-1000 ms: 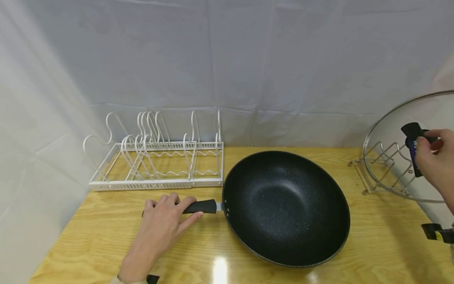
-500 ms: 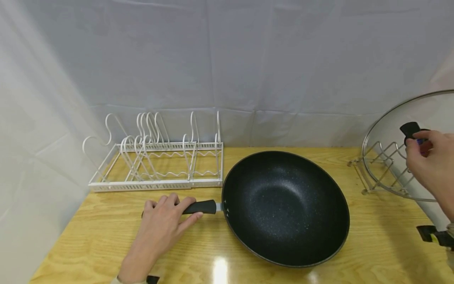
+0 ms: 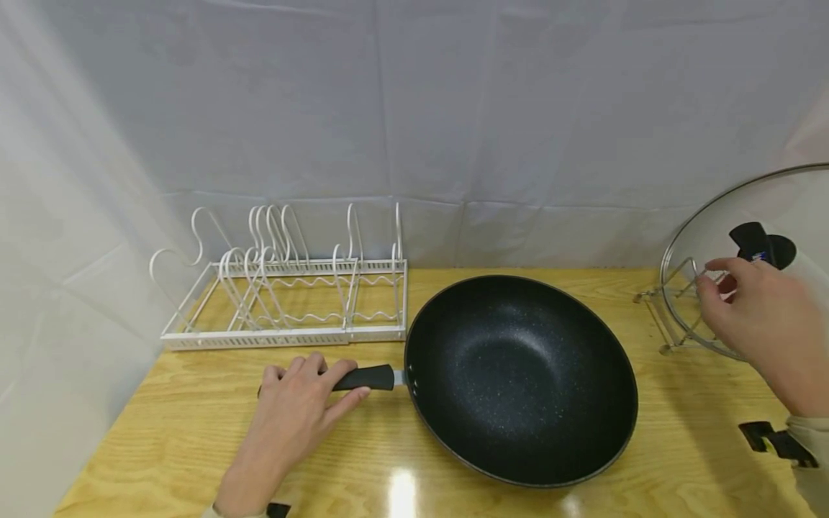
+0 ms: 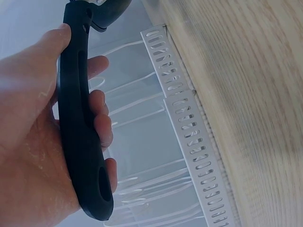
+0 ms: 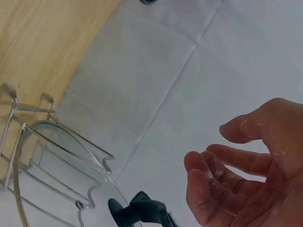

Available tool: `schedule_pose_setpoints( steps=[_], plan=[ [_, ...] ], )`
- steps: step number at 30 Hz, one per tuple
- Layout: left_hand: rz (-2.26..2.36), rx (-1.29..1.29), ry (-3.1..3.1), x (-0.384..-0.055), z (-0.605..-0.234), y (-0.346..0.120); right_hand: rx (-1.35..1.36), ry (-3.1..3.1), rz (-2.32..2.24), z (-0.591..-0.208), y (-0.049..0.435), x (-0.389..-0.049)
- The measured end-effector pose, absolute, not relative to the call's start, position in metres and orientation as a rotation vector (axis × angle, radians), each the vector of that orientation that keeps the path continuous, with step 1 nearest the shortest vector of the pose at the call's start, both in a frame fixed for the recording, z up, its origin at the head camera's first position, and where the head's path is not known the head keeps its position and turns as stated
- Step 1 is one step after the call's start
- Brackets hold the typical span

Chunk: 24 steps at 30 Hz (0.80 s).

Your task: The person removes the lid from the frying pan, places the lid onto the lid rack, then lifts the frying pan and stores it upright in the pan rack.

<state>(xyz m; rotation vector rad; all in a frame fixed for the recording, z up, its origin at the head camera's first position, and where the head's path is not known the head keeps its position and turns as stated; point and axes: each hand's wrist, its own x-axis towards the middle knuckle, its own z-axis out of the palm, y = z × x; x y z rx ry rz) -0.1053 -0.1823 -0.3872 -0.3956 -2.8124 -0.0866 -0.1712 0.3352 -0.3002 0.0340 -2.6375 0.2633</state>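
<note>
A black wok [image 3: 518,381] sits on the wooden table, its handle [image 3: 365,378] pointing left. My left hand [image 3: 294,410] grips that handle; in the left wrist view the fingers [image 4: 102,113] curl round the black handle [image 4: 78,109]. To the right, a glass lid [image 3: 686,216] with a metal rim stands tilted in a small wire rack [image 3: 670,345]. Its black knob [image 3: 751,241] faces me. Beside the knob is my right hand [image 3: 764,316], fingers loosely bent. In the right wrist view the hand [image 5: 251,175] holds nothing and is apart from the lid knob [image 5: 142,210].
A white wire dish rack [image 3: 285,334] with upright loops stands at the back left of the table [image 3: 175,424]. A pale sheet [image 3: 427,108] hangs behind the table. The wok's rim lies close to the white rack's right end.
My right hand has let go of the lid knob and moved left and down from it. The lid stays in the wire rack. My left hand and the wok have not moved.
</note>
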Motion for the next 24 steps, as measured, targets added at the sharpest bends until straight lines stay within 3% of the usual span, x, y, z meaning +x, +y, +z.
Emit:
schedule_pose_setpoints(
  steps=[24],
  plan=[
    [-0.093,-0.4,-2.802,-0.105,-0.387,-0.183,0.249,-3.063,0.365,-0.342,0.309,-0.175]
  ],
)
